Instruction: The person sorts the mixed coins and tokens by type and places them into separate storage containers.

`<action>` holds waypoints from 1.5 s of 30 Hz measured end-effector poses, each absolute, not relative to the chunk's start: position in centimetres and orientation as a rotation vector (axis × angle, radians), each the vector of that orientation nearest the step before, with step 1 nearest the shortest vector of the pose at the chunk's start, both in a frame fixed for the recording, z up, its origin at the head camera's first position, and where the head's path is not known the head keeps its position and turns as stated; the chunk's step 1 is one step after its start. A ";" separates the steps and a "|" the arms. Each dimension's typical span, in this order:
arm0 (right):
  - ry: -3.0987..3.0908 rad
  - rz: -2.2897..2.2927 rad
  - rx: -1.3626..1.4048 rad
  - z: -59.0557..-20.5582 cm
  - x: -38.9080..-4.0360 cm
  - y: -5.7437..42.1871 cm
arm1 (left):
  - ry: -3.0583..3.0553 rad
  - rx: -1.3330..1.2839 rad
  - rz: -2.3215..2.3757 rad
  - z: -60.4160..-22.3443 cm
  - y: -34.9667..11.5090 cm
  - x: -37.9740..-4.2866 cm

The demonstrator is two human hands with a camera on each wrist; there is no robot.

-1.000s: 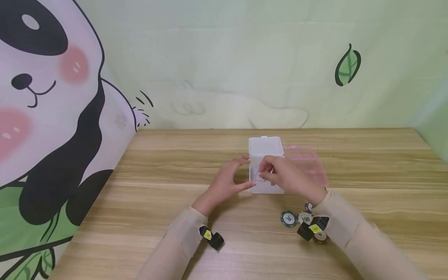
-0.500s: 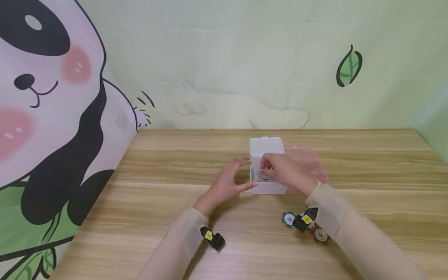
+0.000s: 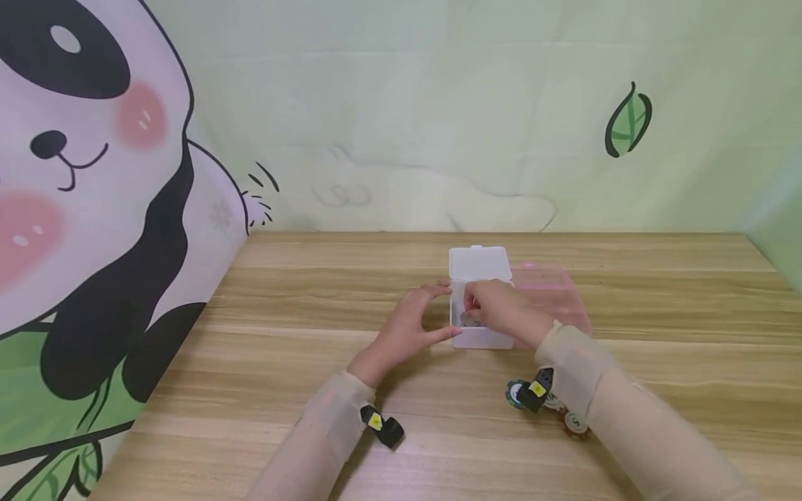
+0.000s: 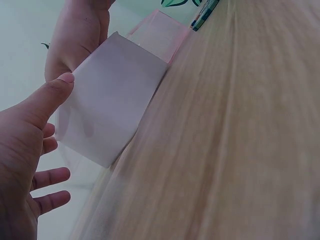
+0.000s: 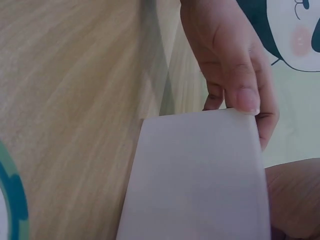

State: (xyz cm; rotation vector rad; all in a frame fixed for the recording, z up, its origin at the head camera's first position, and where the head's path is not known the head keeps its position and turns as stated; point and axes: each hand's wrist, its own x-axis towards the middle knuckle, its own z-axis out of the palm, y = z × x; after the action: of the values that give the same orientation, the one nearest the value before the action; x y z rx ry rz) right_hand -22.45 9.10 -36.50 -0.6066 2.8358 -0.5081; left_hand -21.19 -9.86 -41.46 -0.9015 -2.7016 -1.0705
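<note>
An open white plastic box [image 3: 482, 338] stands on the table, its lid [image 3: 480, 264] folded back. My left hand [image 3: 405, 325] holds the box's left side, thumb at the near corner and fingers toward the far end. In the left wrist view the thumb [image 4: 59, 89] lies on the rim. My right hand [image 3: 498, 305] reaches down into the box with curled fingers. At its fingertips a greyish poker chip [image 3: 467, 319] shows, seemingly pinched; the fingertips are partly hidden. The right wrist view shows the box's outer wall [image 5: 195, 175] in front of that hand's work.
Right of the box lies a clear pink plastic container [image 3: 554, 296], partly behind the right forearm. Several poker chips lie nearer on the wooden table [image 3: 438, 431], among them a green chip [image 3: 515, 394] and a red chip [image 3: 575, 422]. A panda-printed backdrop [image 3: 401, 118] rises behind.
My right hand has gone lower into the box, and its wrist has shifted left. The chips inside are now more covered by it. My left hand keeps its place on the box.
</note>
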 end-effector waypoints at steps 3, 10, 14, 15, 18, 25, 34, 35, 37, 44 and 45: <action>2.829 -0.460 -0.610 -36.7 -22.6 9.1 | -2.700 -0.904 -1.081 -41.5 -9.8 -21.2; 2.818 -0.435 -0.616 -36.8 -22.8 9.1 | -2.701 -0.908 -1.072 -41.5 -9.7 -21.0; 2.821 -0.421 -0.612 -36.9 -22.9 9.2 | -2.700 -0.903 -1.072 -41.5 -9.6 -21.0; 2.820 -0.417 -0.608 -36.9 -22.9 9.2 | -2.700 -0.902 -1.071 -41.5 -9.6 -21.0; 2.818 -0.401 -0.599 -36.8 -22.8 9.2 | -2.700 -0.903 -1.071 -41.5 -9.6 -21.0; 2.803 -0.380 -0.554 -36.5 -22.7 9.0 | -2.709 -0.898 -1.084 -41.5 -9.6 -21.1; 2.807 -0.382 -0.542 -36.5 -22.7 9.0 | -2.707 -0.896 -1.090 -41.6 -9.6 -21.1; 2.809 -0.380 -0.544 -36.5 -22.7 9.0 | -2.706 -0.896 -1.090 -41.6 -9.6 -21.1; 2.815 -0.378 -0.553 -36.5 -22.7 9.1 | -2.705 -0.895 -1.089 -41.6 -9.6 -21.1; 2.799 -0.422 -0.531 -36.4 -22.6 9.1 | -2.711 -0.886 -1.093 -41.7 -9.7 -21.2; 2.800 -0.426 -0.531 -36.4 -22.5 9.1 | -2.709 -0.886 -1.091 -41.7 -9.8 -21.2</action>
State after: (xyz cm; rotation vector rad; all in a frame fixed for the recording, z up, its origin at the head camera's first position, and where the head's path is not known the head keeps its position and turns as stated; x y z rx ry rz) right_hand -22.53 9.09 -36.40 -0.5312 2.8000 -0.4259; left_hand -21.24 -9.76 -41.73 -0.8862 -2.7087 -1.0908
